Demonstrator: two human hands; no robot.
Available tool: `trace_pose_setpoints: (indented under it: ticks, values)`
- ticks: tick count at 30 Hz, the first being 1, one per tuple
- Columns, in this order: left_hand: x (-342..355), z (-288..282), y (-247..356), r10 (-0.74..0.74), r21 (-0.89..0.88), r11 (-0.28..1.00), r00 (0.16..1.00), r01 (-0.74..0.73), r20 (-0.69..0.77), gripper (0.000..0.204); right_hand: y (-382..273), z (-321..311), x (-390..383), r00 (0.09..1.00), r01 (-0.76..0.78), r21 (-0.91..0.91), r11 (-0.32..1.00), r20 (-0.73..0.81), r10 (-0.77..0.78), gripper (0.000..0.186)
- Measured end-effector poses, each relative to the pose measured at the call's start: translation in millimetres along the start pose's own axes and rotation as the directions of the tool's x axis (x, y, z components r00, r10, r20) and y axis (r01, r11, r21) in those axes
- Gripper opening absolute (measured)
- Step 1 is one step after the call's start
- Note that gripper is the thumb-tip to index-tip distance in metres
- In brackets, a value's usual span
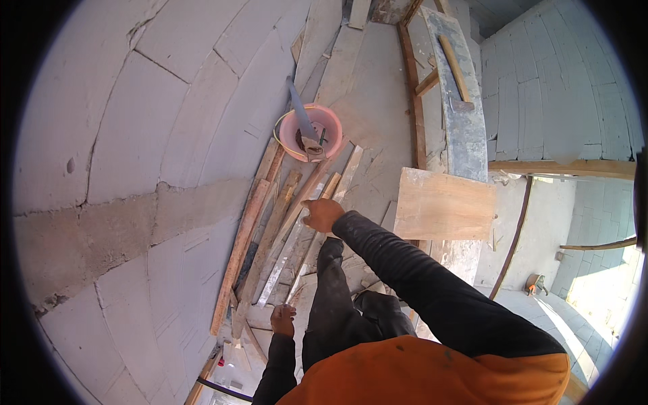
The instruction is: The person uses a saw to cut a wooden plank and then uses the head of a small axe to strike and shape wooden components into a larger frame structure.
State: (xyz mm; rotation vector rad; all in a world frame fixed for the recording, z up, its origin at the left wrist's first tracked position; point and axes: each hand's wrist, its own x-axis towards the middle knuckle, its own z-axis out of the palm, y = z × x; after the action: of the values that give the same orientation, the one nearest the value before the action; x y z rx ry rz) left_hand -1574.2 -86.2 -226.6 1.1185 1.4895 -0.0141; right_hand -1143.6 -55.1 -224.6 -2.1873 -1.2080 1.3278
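Note:
My right hand [322, 214] reaches down over a row of wooden strips, its fingers curled at a whitish-stained wooden strip [278, 268]. Close to the lower ends of the strips is my left hand [283, 320], with fingers bent together; whatever they hold, if anything, is too small to make out. Beside the strips, toward the wall, lie a brown plank [275, 246] and a reddish-brown timber [237, 260]. Past their far ends stands a pink bucket [332, 125], with a grey-handled tool [301, 111] leaning in it.
A grey block wall [128, 121] runs along the left. On the right, a square plywood sheet [442, 204] lies at one end of a raised, stained board [466, 135], which bears a wooden-handled hammer or hatchet [454, 67]. Scraps of wood litter the floor around my legs.

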Motion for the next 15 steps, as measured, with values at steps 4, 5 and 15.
trace_pose_setpoints:
  ticks: [4,5,15]
  values:
    - [74,32,51,0.039,0.072,0.995,0.958,-0.062,0.283,0.021,68,39,-182,0.973,-0.231,0.179,0.956,0.03,0.23,0.07]
    - [82,49,68,-0.014,0.085,0.996,0.931,-0.019,0.365,0.019,97,46,-242,0.934,-0.357,0.206,0.911,0.064,0.352,0.067]
    - [169,201,339,0.05,0.575,0.709,0.843,-0.408,0.536,0.011,225,198,-660,0.289,-0.169,0.981,-0.09,0.136,0.948,0.046]
